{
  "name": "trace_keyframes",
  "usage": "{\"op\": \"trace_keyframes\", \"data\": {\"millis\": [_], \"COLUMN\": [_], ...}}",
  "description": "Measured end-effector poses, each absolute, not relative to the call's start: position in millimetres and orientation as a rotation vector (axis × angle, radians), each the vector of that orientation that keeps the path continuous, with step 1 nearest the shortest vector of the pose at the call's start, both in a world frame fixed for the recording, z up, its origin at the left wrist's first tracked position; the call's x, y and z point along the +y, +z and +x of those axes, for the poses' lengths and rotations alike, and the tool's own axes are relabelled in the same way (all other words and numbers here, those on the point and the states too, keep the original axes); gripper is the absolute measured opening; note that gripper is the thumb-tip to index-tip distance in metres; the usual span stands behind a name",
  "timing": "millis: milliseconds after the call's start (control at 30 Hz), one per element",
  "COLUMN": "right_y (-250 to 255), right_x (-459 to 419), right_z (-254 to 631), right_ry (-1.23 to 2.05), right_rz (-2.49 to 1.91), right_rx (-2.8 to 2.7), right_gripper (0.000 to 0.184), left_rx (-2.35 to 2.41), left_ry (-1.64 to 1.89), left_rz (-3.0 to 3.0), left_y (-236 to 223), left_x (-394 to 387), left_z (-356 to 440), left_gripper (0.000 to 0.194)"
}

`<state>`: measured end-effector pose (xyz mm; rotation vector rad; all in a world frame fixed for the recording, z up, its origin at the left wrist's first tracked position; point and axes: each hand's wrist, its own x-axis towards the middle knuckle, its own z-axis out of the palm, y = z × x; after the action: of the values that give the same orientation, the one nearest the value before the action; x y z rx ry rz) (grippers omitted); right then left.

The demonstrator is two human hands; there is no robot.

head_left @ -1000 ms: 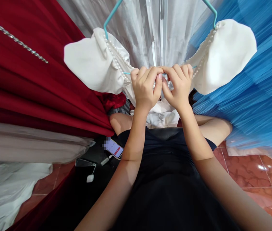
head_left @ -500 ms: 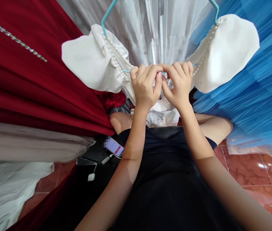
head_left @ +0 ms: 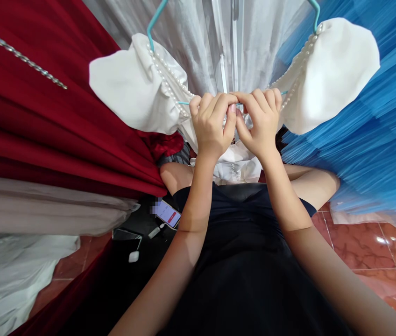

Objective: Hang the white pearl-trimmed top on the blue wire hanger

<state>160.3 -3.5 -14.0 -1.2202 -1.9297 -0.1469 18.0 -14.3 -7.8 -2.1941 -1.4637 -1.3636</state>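
Note:
A white garment with pearl-beaded edges hangs spread on a teal hanger in front of me. My left hand is closed around the hanger's thin bottom bar. Right beside it, my right hand grips the same bar, with the index fingertips meeting and the thumbs close together below. Short pieces of the bar show outside each hand. The garment's white lower part hangs down behind my wrists towards my lap, and my hands hide its middle.
Red cloth hangs on the left, with a silver chain before it. Blue tulle fills the right, and white drapes hang behind. A phone and a white earbud case lie on a black surface beside me.
Both hands keep the same grip on the bar. The upper part of the hanger and the garment's right sleeve have shifted very slightly upward.

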Motion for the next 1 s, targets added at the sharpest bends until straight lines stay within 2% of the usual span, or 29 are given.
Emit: {"op": "trace_keyframes", "data": {"millis": [233, 700, 1000], "right_y": [-13.4, -13.5, -14.8], "right_x": [-4.0, -4.3, -3.3], "right_z": [160.1, 160.4, 160.7], "right_ry": [-0.105, -0.153, -0.076], "right_rz": [-1.286, -1.255, -1.232], "right_rx": [-1.963, -1.936, -1.93], "right_gripper": [0.04, 0.038, 0.047], "left_rx": [-1.579, -1.503, -1.566], "left_ry": [-1.362, -1.382, -1.368], "left_rz": [-2.327, -2.243, -2.275], "left_y": [-8.5, -7.5, -7.3], "left_x": [-12.9, -14.7, -15.2], "left_z": [15.5, 17.9, 17.2], "left_gripper": [0.045, 0.046, 0.044]}}
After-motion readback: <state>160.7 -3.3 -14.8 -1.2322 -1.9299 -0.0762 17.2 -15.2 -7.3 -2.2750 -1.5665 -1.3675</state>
